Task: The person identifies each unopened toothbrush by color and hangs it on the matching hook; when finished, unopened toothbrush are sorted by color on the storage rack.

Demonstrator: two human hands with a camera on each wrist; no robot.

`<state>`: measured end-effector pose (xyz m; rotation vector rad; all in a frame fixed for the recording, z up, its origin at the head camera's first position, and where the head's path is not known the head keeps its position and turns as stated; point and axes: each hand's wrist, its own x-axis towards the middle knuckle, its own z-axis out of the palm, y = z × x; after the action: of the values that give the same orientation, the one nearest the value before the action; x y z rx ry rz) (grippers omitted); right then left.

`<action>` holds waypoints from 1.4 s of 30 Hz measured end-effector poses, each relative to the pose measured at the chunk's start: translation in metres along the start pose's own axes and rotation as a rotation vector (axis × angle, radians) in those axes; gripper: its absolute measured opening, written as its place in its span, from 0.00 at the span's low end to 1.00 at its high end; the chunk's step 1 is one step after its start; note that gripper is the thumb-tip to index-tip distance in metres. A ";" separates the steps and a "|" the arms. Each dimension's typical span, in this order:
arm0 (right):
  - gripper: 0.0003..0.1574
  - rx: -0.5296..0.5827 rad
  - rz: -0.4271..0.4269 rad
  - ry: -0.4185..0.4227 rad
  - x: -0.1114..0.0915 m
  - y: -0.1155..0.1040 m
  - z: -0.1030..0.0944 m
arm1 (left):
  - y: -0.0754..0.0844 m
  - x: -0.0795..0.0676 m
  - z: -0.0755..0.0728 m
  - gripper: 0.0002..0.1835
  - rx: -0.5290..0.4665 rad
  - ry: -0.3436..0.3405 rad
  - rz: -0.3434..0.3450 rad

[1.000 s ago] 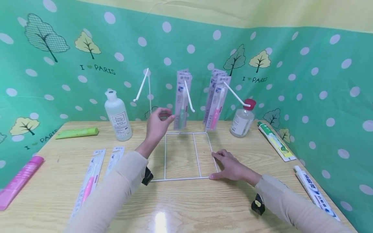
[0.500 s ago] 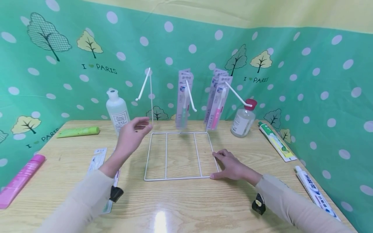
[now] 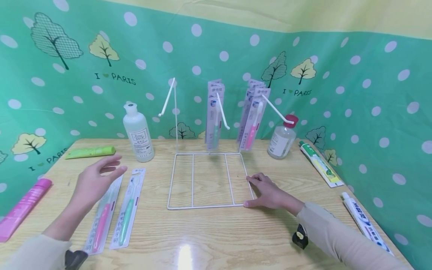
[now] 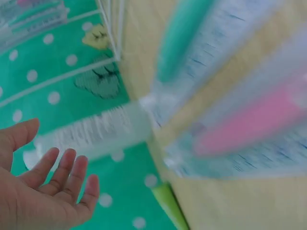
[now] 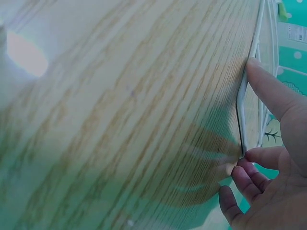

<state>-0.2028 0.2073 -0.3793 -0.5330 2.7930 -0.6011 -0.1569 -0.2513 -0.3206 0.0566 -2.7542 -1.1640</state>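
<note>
My left hand (image 3: 92, 183) holds nothing; its fingers are loosely bent and apart above the upper end of a packaged pink toothbrush (image 3: 101, 227). Beside that pack lies a packaged green toothbrush (image 3: 127, 219). Both are blurred in the left wrist view. With thumb and forefinger, my right hand (image 3: 270, 193) holds the front right corner of a white wire rack (image 3: 209, 206). Toothbrush packs hang from its middle hook (image 3: 222, 112) and right hook (image 3: 276, 109). No pack hangs on the left hook (image 3: 167, 98).
A clear bottle (image 3: 138, 135) stands behind on the left, a red-capped bottle (image 3: 282, 138) on the right. Green (image 3: 90, 152) and pink tubes (image 3: 23, 210) lie left. Two toothpaste tubes, one green and yellow (image 3: 320, 164), one white (image 3: 364, 221), lie along the right.
My left hand has moved left and toward me, from beside the hanging packs to over the toothbrush packs on the table. My right hand has stayed at the rack's corner.
</note>
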 end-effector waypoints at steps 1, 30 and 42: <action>0.60 0.001 0.001 0.000 0.000 0.000 0.000 | -0.005 -0.002 -0.002 0.38 0.014 -0.007 -0.014; 0.60 0.014 0.018 -0.003 -0.001 0.000 0.001 | -0.071 -0.006 -0.011 0.55 0.336 -0.348 -0.236; 0.60 0.020 0.025 0.001 -0.001 -0.003 0.000 | -0.064 -0.003 -0.007 0.51 0.337 -0.340 -0.349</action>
<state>-0.2005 0.2051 -0.3778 -0.4927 2.7868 -0.6239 -0.1547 -0.3010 -0.3621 0.4300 -3.3193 -0.8186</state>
